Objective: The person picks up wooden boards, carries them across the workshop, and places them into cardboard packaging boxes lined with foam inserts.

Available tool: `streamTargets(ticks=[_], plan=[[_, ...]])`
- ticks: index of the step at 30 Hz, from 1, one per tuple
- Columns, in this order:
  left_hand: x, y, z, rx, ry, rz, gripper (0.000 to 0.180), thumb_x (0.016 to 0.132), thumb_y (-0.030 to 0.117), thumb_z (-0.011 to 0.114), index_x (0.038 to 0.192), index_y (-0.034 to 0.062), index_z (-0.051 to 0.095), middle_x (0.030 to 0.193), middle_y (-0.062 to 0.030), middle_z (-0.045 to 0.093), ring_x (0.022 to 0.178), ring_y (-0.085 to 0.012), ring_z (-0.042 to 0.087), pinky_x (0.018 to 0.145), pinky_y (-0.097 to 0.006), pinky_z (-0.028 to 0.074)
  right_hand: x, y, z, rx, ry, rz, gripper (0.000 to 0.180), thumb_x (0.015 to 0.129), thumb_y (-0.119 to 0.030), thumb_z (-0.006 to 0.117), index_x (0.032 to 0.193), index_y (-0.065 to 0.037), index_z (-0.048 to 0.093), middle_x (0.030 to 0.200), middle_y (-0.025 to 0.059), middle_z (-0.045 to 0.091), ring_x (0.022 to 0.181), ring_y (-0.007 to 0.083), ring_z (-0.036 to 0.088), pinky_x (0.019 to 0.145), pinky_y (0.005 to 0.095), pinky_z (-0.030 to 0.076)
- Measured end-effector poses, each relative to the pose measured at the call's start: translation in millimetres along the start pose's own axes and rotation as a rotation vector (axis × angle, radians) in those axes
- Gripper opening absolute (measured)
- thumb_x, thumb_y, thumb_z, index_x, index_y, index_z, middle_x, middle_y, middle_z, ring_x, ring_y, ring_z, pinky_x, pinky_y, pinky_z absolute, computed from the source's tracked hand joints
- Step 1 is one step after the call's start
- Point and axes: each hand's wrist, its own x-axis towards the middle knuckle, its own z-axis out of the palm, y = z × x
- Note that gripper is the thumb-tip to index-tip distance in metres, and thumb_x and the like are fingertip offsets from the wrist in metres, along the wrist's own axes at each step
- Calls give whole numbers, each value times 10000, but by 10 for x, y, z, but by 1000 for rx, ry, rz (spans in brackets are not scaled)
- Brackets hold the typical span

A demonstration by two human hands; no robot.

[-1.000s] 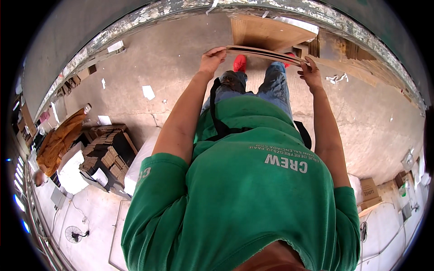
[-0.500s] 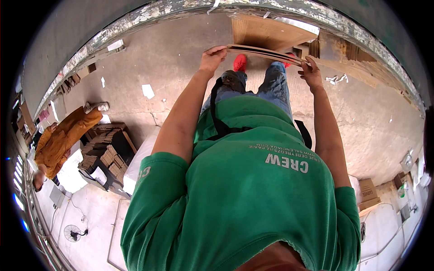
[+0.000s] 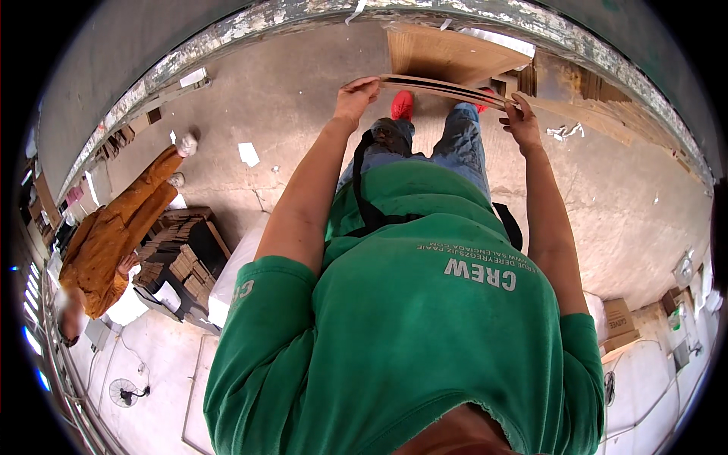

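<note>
I look down my own green shirt and blue jeans to red shoes on a concrete floor. My left hand (image 3: 355, 97) grips the left end of a thin stack of flat brown cardboard sheets (image 3: 444, 88), held edge-on in front of me. My right hand (image 3: 523, 121) holds the stack's right end. Beyond it a larger flat cardboard piece (image 3: 447, 53) lies on the floor near the wall.
A person in orange clothes (image 3: 114, 227) stands at the left beside a dark crate of stacked cardboard pieces (image 3: 178, 258). Paper scraps (image 3: 248, 154) dot the floor. More cardboard (image 3: 599, 98) is stacked at the right wall; small boxes (image 3: 618, 322) sit lower right.
The person in orange has walked further into view at the left. My hands and the cardboard stack have stayed nearly still.
</note>
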Motion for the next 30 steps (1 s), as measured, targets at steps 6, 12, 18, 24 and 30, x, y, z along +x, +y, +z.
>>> streamTargets(ticks=[6,12,18,24,30], plan=[[1,-3,8,23,31,-9,222,783,151,633,942,-4,612,893,-65,612,799,-164,596,710,-262,499,-11,15,3,7,-2,5,441,826,-278,572,1215,-126,430,878,52,601,645,114,563,522,239,440],[-25,-5,36,32,52,-5,262,752,194,676,917,1,616,858,-58,610,772,-145,594,697,-251,505,-26,51,-8,42,-15,0,449,826,-271,574,1222,-127,420,885,48,605,643,111,561,532,242,443],[-30,-20,43,40,46,28,280,728,212,701,877,-9,617,824,-53,605,746,-139,593,690,-246,511,-43,68,-4,34,-26,10,446,830,-300,566,1217,-128,426,932,63,595,700,133,583,574,237,454],[0,-33,44,91,79,28,281,731,216,698,860,-19,613,813,-56,602,724,-140,597,670,-240,517,-45,81,5,58,-14,8,456,815,-297,591,1214,-146,428,896,52,610,647,117,565,527,241,438],[24,-74,19,98,81,38,279,745,212,684,866,-27,608,819,-65,603,724,-145,598,671,-242,520,-65,74,17,56,-17,25,449,819,-302,585,1213,-154,430,906,47,612,657,123,570,533,248,443]])
